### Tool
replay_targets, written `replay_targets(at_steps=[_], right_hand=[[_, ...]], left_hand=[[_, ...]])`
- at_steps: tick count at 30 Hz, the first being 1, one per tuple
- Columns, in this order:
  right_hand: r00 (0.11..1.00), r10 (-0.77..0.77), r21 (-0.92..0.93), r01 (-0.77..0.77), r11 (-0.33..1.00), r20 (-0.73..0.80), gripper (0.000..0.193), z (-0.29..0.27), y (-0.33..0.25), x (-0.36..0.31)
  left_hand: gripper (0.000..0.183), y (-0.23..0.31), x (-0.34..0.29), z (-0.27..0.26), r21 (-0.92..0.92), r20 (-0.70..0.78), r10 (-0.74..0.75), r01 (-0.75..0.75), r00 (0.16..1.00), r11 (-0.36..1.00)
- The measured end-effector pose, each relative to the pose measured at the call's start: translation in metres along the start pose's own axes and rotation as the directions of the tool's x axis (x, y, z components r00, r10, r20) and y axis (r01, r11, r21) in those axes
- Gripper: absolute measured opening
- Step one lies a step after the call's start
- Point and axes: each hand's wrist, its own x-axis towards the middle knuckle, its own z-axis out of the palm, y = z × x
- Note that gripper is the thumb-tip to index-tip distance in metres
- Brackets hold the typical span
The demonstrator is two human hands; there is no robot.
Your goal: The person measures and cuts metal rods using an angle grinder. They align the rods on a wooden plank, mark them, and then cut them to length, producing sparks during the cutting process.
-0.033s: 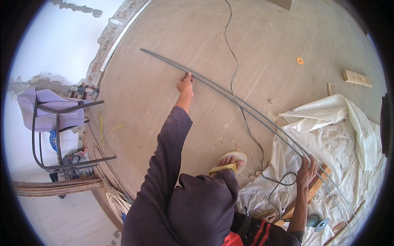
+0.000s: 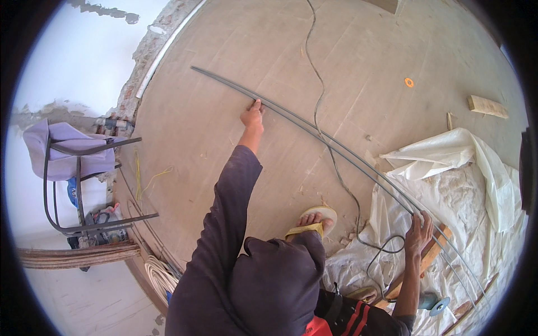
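The left hand (image 2: 253, 116) pinches 2 thin grey rods (image 2: 358, 158), gripped farther along by the right hand (image 2: 418, 234); between the hands, the rods cross a dark cord (image 2: 323, 84) (looped beside the right hand), which could snag if they are dragged.

Lilac cloth (image 2: 84, 159) over dark chair (image 2: 134, 219), orange ring (image 2: 412, 84), wooden block (image 2: 487, 107), cream coil (image 2: 157, 274)

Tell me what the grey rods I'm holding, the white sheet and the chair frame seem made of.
Grey rods: probably metal, dull finish, judging by their thin, long, straight shape.
White sheet: likely plastic, faintly shiny with crumpled folds.
Chair frame: perhaps painted metal; slim dark bars with smooth bends.
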Motion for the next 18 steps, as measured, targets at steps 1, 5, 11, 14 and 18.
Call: replay_targets(at_steps=[1, 5, 11, 14, 18], right_hand=[[1.000, 0.002, 0.001, -0.002, 1.000, 0.001, 0.018, 0.000, 0.000, 0.000], [1.000, 0.012, 0.008, -0.012, 1.000, 0.005, 0.018, -0.001, 0.002, 0.001], [0.997, 0.050, 0.058, -0.053, 0.997, 0.057, 0.036, -0.007, -0.005, 0.010], [0.988, 0.069, 0.066, -0.079, 0.995, 0.137, 0.048, -0.015, -0.010, 0.018], [0.976, 0.050, 0.164, -0.086, 0.983, 0.210, 0.052, -0.012, -0.005, 0.021]], left_hand=[[0.018, -0.001, 0.001, -0.001, -0.004, 0.002, 0.008, -0.008, 1.000, 1.000], [0.014, -0.004, -0.002, 0.005, -0.015, -0.024, 0.005, -0.005, 1.000, 1.000], [0.016, -0.004, 0.006, 0.000, -0.038, -0.002, 0.016, -0.016, 1.000, 0.999], [0.017, -0.006, 0.005, 0.004, -0.001, -0.019, 0.042, -0.042, 0.999, 0.999], [0.021, -0.001, 0.006, 0.002, -0.043, -0.046, -0.006, 0.004, 0.999, 0.999]])
